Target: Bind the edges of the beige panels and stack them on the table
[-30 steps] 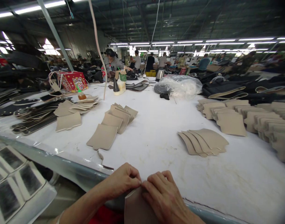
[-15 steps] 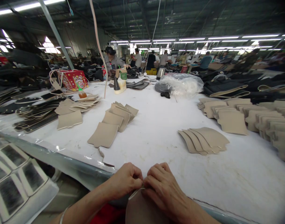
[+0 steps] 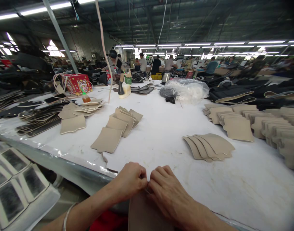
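Observation:
Both my hands meet at the near edge of the white table (image 3: 161,141). My left hand (image 3: 130,179) and my right hand (image 3: 167,191) are closed, pinching the top edge of a beige leather piece (image 3: 142,213) held upright between them. Its lower part runs out of the picture. On the table beyond lie fanned stacks of the same beige pieces: one in the middle left (image 3: 118,128), one to the right (image 3: 210,146).
More beige stacks (image 3: 262,122) fill the right side, dark strips (image 3: 38,118) the left. A plastic bag (image 3: 185,88), a glue bottle (image 3: 124,89) and a red bag (image 3: 77,83) stand at the back. White cards with dark patches (image 3: 14,186) lie lower left. Other people work far behind.
My hands stay pinched on the piece's top edge and have shifted slightly up and forward. The piece's upper corner now sits hidden under my fingers.

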The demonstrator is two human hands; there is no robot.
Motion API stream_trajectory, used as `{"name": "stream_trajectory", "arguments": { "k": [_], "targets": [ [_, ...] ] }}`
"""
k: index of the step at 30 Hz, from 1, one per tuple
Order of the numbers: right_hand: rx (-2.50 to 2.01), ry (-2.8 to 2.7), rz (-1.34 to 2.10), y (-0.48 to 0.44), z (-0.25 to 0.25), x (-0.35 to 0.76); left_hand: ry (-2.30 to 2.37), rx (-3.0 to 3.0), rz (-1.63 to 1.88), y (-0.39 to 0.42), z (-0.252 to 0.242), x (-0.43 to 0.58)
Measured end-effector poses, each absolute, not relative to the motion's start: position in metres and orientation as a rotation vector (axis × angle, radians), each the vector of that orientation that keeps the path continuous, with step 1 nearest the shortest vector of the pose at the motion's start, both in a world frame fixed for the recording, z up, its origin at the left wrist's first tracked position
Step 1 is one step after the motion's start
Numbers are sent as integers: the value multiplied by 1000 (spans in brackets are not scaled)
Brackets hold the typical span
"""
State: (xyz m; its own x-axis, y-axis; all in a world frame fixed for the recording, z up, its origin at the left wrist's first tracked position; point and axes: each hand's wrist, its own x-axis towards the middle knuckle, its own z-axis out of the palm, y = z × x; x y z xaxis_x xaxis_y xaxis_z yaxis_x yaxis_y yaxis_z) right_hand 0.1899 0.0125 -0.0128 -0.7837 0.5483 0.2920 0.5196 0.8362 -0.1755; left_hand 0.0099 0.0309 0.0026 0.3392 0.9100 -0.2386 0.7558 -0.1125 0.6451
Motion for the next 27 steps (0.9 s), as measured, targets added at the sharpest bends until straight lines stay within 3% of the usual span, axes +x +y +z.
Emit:
{"name": "stream_trajectory", "arguments": {
  "k": [7,15,27],
  "targets": [
    [-547,-2403,-29,-14,26,185,1361,1770,203,40,38,0],
    [-682,-2443,425,-35,-13,203,870,1535,303,-5,-1,-1],
    [-1054,-2531,952,-39,-40,209,1213,1568,249,-38,-7,-16]
  ]
}}
